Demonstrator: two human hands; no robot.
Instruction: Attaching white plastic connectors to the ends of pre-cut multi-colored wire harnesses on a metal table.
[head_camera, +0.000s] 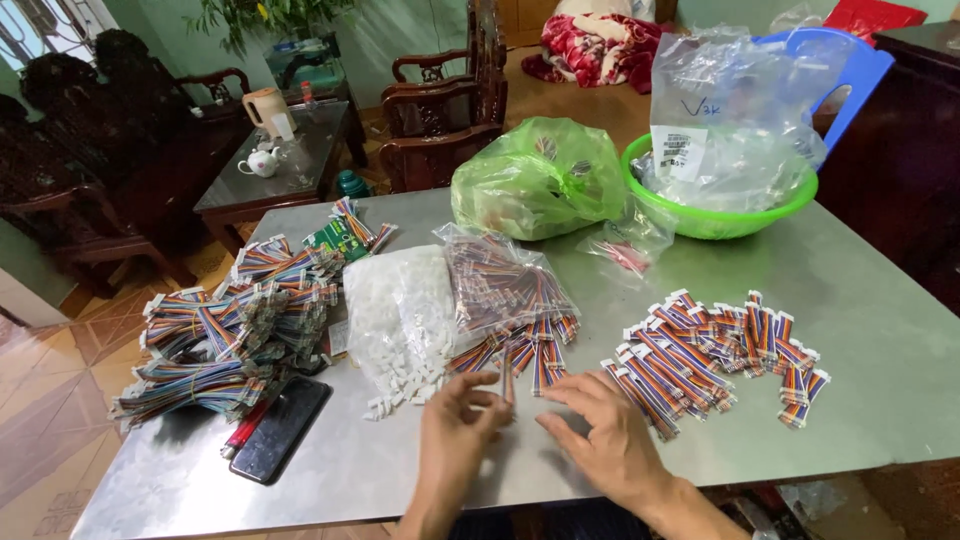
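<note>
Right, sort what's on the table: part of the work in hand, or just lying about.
In the work: left hand, right hand, cable piece pinched between them, finished cables pile, white connectors, open cable bag, bundled cables.

Lying about: phone, red pen, green basin, green bag.

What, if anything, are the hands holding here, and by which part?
The left hand and right hand pinch one short rainbow-striped ribbon cable by its lower end; it stands roughly upright above the fingertips.

You have a clear bag (735, 110) with a white label (680, 150) in the green basin (720, 222), a knotted green bag (540, 178) beside it, and a dark phone screen (282, 428) at left.
</note>
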